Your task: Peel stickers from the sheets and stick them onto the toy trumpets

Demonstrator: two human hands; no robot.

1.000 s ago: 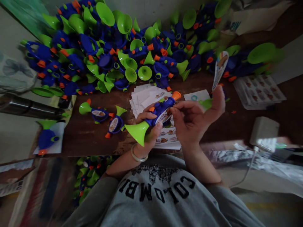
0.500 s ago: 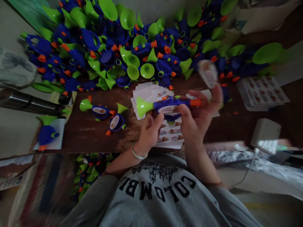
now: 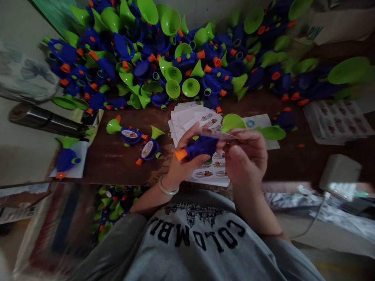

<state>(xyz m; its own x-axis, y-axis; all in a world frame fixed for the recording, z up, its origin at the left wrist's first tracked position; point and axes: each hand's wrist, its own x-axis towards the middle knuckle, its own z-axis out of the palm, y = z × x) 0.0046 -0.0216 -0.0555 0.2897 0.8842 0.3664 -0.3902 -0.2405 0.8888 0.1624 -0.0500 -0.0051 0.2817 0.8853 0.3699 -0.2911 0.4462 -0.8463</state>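
A blue toy trumpet is gripped in my left hand, its orange mouthpiece pointing left and its green bell to the right. Between the fingertips of my right hand is an oval sticker, seen nearly edge-on just above the trumpet's body. I cannot tell whether it touches the trumpet. Beneath both hands lie sticker sheets printed with a brown figure. To the left, two toy trumpets carry oval stickers on their sides.
A large heap of toy trumpets lines the back of the dark table. A steel flask lies at the left. On the right are more sticker sheets and a white box with a cable. More trumpets sit below the table edge.
The trumpet has been turned around, its bell now on the right and mouthpiece on the left. My right hand has let go of it and brought the sticker down over its body.
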